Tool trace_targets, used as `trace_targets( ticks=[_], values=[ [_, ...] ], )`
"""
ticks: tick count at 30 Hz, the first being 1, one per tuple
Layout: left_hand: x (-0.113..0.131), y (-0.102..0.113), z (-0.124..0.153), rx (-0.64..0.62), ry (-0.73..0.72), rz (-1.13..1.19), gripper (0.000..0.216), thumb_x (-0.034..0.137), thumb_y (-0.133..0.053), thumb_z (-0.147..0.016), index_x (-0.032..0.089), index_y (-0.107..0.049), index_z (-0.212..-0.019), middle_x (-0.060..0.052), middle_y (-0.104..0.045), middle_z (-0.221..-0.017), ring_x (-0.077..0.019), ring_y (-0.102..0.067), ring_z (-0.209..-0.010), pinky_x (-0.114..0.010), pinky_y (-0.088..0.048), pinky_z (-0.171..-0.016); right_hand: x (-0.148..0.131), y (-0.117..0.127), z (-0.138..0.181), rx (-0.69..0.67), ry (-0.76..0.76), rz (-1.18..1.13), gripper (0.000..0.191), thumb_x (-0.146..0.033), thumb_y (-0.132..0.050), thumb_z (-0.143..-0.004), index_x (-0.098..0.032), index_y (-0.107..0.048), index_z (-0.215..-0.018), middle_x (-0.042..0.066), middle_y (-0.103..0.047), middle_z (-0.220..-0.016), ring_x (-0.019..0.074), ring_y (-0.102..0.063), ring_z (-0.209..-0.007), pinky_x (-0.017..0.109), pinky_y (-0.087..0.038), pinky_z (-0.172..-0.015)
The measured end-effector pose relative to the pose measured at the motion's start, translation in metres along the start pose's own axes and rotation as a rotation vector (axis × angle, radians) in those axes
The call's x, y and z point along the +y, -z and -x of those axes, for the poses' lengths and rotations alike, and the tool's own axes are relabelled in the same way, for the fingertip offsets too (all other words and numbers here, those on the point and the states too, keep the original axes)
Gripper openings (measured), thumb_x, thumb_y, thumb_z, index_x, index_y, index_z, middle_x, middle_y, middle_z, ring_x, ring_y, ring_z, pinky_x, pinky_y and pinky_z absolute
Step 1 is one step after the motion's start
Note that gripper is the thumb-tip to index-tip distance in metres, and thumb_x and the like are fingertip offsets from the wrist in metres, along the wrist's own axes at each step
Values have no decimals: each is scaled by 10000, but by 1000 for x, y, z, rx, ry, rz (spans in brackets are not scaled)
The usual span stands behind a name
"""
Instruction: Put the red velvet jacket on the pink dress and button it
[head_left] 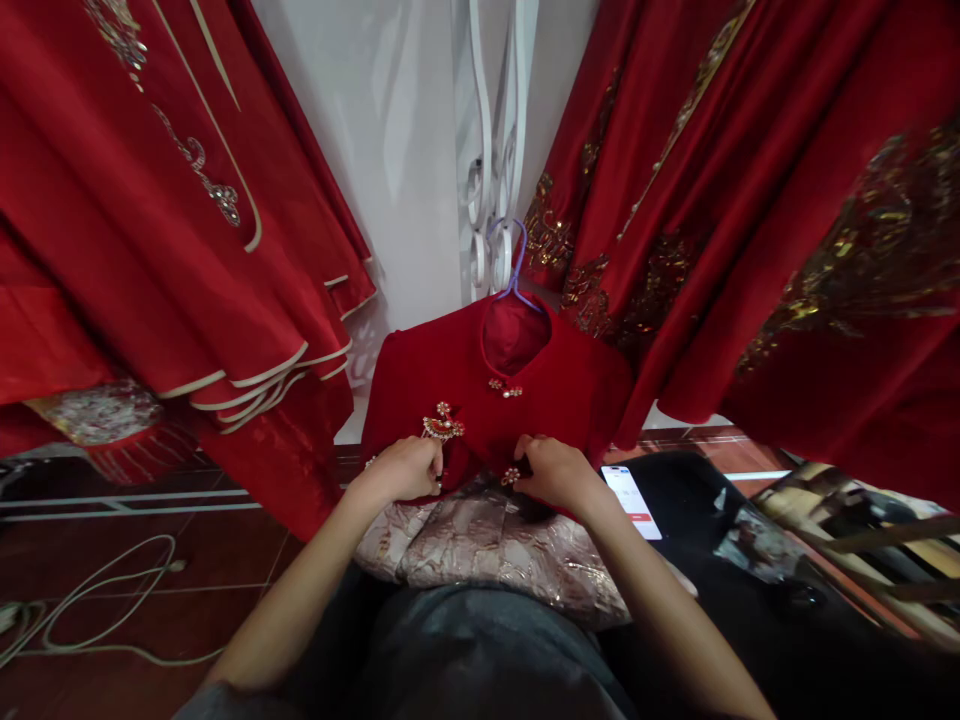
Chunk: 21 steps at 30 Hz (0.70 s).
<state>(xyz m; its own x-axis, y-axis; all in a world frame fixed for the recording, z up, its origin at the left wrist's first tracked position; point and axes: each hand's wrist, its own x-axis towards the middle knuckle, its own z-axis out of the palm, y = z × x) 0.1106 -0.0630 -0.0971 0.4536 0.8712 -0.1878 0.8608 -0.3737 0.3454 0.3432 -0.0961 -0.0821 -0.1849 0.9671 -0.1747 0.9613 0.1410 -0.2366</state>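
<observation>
Lying just in front of the person's dark clothing (487, 640), a shiny patterned cloth (517, 560) spreads beneath a red garment (491, 425). At its lower front, the left hand (409, 470) curls closed on the edge beside a jewelled ornament (444, 428); the right hand (551, 475) appears to pinch the other side by a flower-like ornament (511, 477), its fingertips partly hidden. The step in hand looks like handling or straightening the two front sides; the next move would call for a light, even hold, keeping the beads from snagging. To the right, a phone (631, 503) shows a lit screen with a red bar, its writing too small to read. No brand or label is legible. Farther off, a purple hanger (515, 284) rises from the garment's neckline, before white metal scrollwork (484, 100) flanked by red gowns (187, 230).
</observation>
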Motion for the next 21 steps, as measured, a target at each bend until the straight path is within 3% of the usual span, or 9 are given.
trace_targets(
  ticks=[7,12,14,16,21],
  values=[
    [1,-6,-11,-75,-8,83,132,198,-678,-646,191,-617,-763,-2,-717,-757,-150,-664,-731,-202,-427,-608,6,-8,-16,-27,100,-122,120,-272,-701,-732,-195,-691,-824,56,-735,-870,192,-678,-807,238,-425,-630],
    [-1,-9,-18,-83,-50,216,128,186,-572,-704,171,-662,-794,-16,-726,-719,-149,-672,-694,-211,-452,-635,8,-26,-30,-170,368,-668,152,-288,-722,-719,-169,-661,-790,36,-732,-797,155,-679,-739,226,-481,-659],
    [-2,-9,-20,-93,-46,232,134,209,-561,-718,159,-680,-755,-31,-724,-698,-156,-672,-690,-215,-457,-631,1,-38,-37,-102,408,-848,161,-291,-709,-730,-159,-656,-807,42,-728,-797,148,-678,-743,231,-500,-689],
    [-4,-10,-21,-108,-37,238,150,239,-569,-724,152,-692,-721,-40,-724,-690,-157,-668,-679,-214,-456,-618,-6,-51,-43,-2,348,-902,163,-268,-713,-720,-154,-653,-820,44,-721,-777,146,-677,-724,231,-505,-675],
    [-11,-12,-23,-106,-21,266,134,230,-646,-653,145,-707,-737,-41,-731,-713,-158,-664,-675,-213,-467,-619,-17,-64,-47,112,248,-744,154,-250,-729,-715,-183,-654,-832,20,-716,-765,135,-670,-693,215,-486,-637]
  ],
)
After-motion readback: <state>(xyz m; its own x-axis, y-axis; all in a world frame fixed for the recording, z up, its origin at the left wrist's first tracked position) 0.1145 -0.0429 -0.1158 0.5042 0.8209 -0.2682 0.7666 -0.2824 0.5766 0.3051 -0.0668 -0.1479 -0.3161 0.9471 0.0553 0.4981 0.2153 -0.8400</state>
